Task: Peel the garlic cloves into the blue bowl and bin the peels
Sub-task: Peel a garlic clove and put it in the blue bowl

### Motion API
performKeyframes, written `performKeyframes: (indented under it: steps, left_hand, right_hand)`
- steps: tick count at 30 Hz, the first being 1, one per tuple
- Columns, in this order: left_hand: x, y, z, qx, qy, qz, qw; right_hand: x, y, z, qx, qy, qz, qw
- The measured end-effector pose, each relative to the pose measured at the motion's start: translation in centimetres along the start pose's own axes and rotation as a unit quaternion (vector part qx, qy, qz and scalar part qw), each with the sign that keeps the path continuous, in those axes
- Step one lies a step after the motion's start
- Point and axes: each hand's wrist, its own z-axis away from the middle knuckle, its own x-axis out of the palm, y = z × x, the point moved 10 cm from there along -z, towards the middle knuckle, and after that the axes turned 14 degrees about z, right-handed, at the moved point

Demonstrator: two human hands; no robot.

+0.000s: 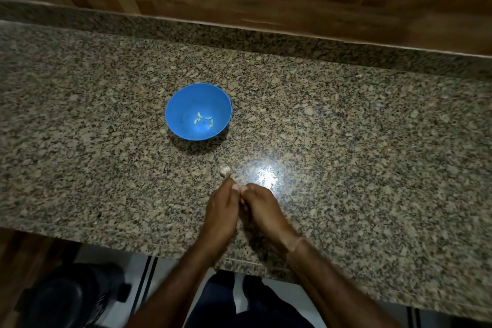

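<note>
Left hand [221,210] and right hand [262,208] meet over the near edge of the counter [346,141], fingers curled, pinching a mostly hidden garlic clove [242,201]. A garlic piece [224,170] lies just beyond. Farther off, the blue bowl [186,96] holds peeled cloves [203,121].

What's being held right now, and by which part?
Left hand and right hand pinch a small pale clove between their fingertips; it is mostly hidden, so which end cannot be told.
</note>
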Motion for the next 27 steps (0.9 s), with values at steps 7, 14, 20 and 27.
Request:
performKeyframes:
  steps: [7, 14, 20, 27]
  left_hand:
    - [-0.1, 0.7, 0.1, -0.027, -0.018, -0.016, 0.999]
    - [-1.7, 2.5, 1.0, 0.046, 0.067, 0.028, 0.996]
    - [-3.1, 1.6, 0.9, 0.016, 0.124, 0.098, 0.987]
    - [-3.3, 1.4, 0.5, 0.041, 0.126, 0.078, 0.988]
  right_hand:
    - [-0.6, 0.1, -0.5, -0.001, 0.017, -0.025, 1.0]
    - [0.1, 2.0, -0.1, 0.06, -0.01, -0.196, 0.979]
    - [-0.9, 0.3, 0.5, 0.038, -0.014, -0.212, 0.976]
    - [-2.0, -0.1, 0.3, 0.02, 0.015, -0.167, 0.986]
